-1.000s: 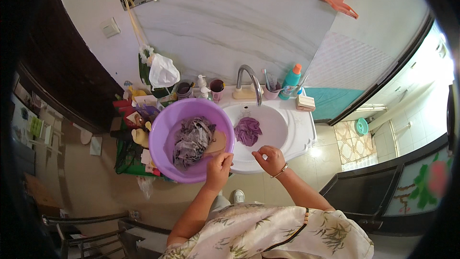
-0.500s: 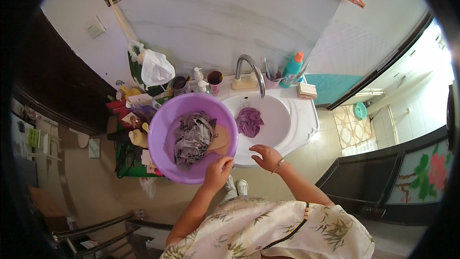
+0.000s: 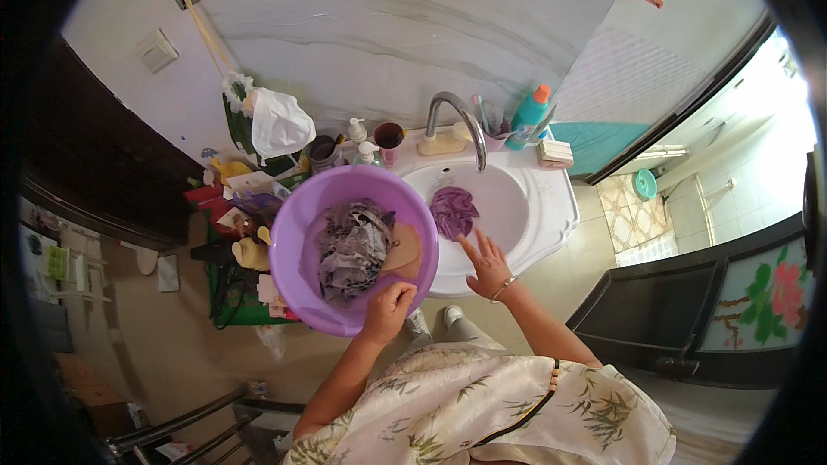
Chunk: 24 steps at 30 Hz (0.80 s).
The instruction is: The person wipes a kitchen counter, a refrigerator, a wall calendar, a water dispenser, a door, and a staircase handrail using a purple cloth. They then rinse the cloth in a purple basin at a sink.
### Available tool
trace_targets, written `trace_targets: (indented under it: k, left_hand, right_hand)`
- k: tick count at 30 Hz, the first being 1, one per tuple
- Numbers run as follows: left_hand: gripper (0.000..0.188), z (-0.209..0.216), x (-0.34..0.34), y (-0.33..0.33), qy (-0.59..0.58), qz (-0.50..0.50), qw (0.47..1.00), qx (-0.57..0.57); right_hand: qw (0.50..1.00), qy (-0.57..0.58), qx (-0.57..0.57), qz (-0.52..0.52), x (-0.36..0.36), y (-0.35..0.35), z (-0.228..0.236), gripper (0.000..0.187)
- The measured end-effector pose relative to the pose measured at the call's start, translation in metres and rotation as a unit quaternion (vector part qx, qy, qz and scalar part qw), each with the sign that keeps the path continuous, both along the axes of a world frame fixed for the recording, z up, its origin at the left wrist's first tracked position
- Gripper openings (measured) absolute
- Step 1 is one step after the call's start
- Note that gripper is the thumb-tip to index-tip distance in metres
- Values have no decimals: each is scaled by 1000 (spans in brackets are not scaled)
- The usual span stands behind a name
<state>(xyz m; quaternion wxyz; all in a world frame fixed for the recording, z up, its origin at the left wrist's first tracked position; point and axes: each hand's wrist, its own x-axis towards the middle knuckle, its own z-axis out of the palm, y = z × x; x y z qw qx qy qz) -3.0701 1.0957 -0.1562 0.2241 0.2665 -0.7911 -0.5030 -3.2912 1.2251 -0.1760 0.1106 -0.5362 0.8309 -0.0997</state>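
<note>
A round purple basin [image 3: 297, 293] rests at the left edge of the white sink [image 3: 517, 215]. In it lies a bunched grey patterned cloth [image 3: 353, 250] beside a flat beige piece [image 3: 403, 251], whose kind I cannot make out. My left hand [image 3: 386, 314] is closed on the basin's near right rim. Over the sink's front part, my right hand [image 3: 489, 270], with a bracelet at the wrist, has its fingers spread and holds nothing. Its fingertips point at a crumpled purple cloth [image 3: 453, 212] in the sink bowl, just short of it.
A curved metal faucet [image 3: 448, 108] stands behind the bowl. Pump bottles [image 3: 365, 153], a cup [image 3: 389, 139], a teal bottle with an orange cap [image 3: 527, 120] and a soap box [image 3: 555, 153] line the back ledge. Packed items [image 3: 250, 207] crowd the basin's left side.
My right hand has reached forward over the sink toward the purple cloth, its fingers now stretched out. My left hand stays at the basin rim. The whole view has shifted slightly.
</note>
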Motion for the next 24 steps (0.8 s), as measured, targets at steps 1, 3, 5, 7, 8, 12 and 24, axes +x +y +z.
trace_targets:
  k: [1,3,5,7,8,12,24]
  left_hand:
    - [8,4,-1,0,-3,-4,1000,-8]
    - [8,8,-1,-1,-14,-8,1000,-18]
    - [8,9,-1,1,-30,-8,999,-19]
    - [8,10,-3,5,-27,6,999,-16]
    - [8,9,-5,8,-25,15,999,-13]
    - [9,-1,-19,21,-8,56,998,7]
    - [13,9,-80,57,-21,67,997,-7]
  right_hand:
    - [999,-27,38,-22,-2,1,1,83]
    - [988,-80,113,-64,-9,0,12,101]
    - [990,-82,79,-77,-18,4,8,88]
    - [989,-92,97,-70,-35,7,-8,83]
    - [991,-92,83,-49,-43,8,-8,67]
    - [867,-498,1,-14,-77,9,8,45]
    - [751,-659,-26,-31,-136,26,19,35]
